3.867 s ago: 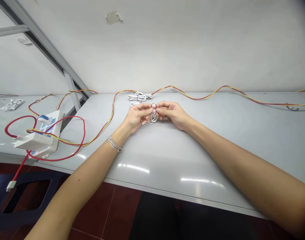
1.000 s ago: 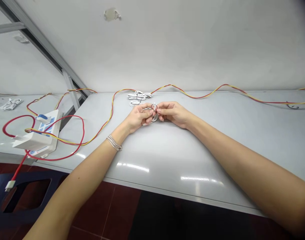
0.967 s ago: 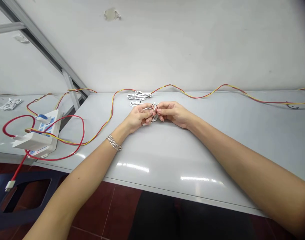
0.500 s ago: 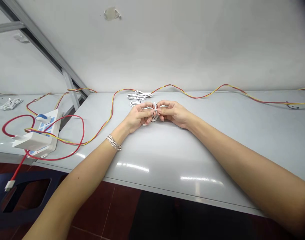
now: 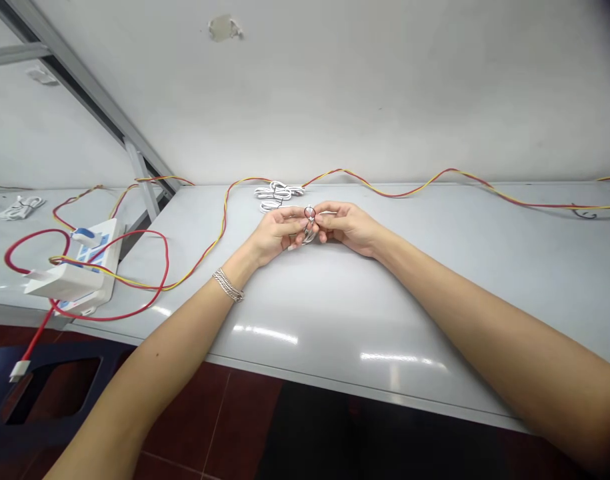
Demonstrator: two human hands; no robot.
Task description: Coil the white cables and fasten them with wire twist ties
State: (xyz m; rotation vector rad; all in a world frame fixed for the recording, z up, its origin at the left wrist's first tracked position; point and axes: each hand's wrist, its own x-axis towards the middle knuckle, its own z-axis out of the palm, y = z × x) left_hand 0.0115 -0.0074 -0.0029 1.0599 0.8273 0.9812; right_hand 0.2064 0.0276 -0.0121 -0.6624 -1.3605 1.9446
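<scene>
My left hand (image 5: 275, 235) and my right hand (image 5: 347, 227) meet over the grey table (image 5: 365, 293), fingers pinched together on a small coiled white cable (image 5: 309, 233). A thin dark tie (image 5: 309, 213) loops around the coil at the fingertips. A silver bracelet (image 5: 229, 287) sits on my left wrist. Behind the hands, near the wall, lies a bundle of tied white cables (image 5: 277, 194).
A twisted red and yellow wire (image 5: 385, 192) runs along the table's back edge. At the left a white and blue box (image 5: 79, 270) lies among loops of red cable (image 5: 139, 293). More white cables (image 5: 19, 207) rest on the neighbouring table. A dark blue chair (image 5: 45, 393) stands below.
The hands have stayed in the same place. The fingers shifted slightly on the coil and tie, and the coil is drawn tighter between them than several seconds ago.
</scene>
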